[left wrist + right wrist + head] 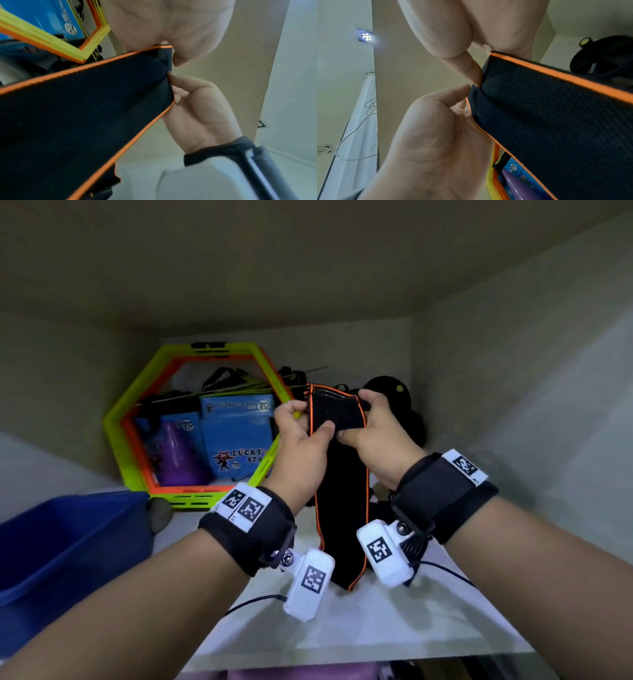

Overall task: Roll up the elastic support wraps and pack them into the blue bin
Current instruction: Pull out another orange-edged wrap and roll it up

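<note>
A black elastic wrap with orange edging [342, 501] hangs upright over the white shelf, and its lower end reaches the shelf surface. My left hand [310, 419] and right hand [356, 419] both pinch its folded top end, thumbs toward me and fingers behind. The left wrist view shows the wrap [77, 115] with the right hand's fingertips [173, 78] at its end. From the right wrist, the wrap [556, 108] is pinched by the right thumb [471, 70], and the left hand [436, 135] grips it below. The blue bin [61, 542] stands at the lower left.
Yellow-green and orange hexagon rings [137, 412] lean at the back left, with blue boxes [239, 436] and a purple cone [178, 457] behind them. Black gear with a yellow dot [390, 388] lies at the back right. The shelf's front edge [376, 655] is near me.
</note>
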`<state>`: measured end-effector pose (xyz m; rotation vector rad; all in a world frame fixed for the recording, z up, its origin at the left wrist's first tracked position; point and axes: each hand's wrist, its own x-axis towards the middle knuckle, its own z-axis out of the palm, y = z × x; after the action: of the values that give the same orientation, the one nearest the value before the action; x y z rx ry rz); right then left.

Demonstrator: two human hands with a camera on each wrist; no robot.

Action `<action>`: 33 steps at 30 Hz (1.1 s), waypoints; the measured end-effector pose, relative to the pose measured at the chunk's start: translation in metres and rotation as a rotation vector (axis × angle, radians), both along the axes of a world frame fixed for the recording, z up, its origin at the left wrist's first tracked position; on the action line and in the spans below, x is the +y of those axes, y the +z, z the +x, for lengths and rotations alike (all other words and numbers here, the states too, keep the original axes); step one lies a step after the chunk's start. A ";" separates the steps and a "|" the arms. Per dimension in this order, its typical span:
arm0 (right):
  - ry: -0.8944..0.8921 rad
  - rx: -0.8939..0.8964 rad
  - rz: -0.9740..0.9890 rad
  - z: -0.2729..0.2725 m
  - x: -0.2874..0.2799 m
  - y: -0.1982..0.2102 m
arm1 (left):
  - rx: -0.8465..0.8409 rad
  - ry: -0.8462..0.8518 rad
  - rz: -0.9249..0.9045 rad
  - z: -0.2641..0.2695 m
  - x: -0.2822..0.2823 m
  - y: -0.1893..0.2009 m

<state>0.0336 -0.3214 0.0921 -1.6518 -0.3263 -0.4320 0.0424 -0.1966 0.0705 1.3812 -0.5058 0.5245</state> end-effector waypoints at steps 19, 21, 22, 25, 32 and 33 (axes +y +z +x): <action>0.385 0.168 -0.340 -0.031 0.057 -0.107 | 0.351 0.113 0.147 0.043 0.112 -0.003; 0.426 0.272 -0.365 -0.034 0.052 -0.113 | 0.363 0.203 0.315 0.054 0.114 -0.009; 0.423 0.306 -0.362 -0.036 0.049 -0.114 | 0.366 0.236 0.400 0.061 0.115 -0.014; 0.377 0.407 -0.371 -0.042 0.039 -0.116 | 0.414 0.237 0.640 0.075 0.114 -0.030; 0.239 0.665 -0.418 -0.051 0.034 -0.134 | 0.450 0.194 1.193 0.091 0.093 -0.063; 0.222 0.672 -0.455 -0.052 0.035 -0.138 | 0.468 0.197 1.276 0.091 0.090 -0.066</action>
<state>-0.0179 -0.2865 -0.0461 -2.0634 -0.0979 0.3985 0.1332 -0.1062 0.0048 2.7013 -0.2935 -0.0601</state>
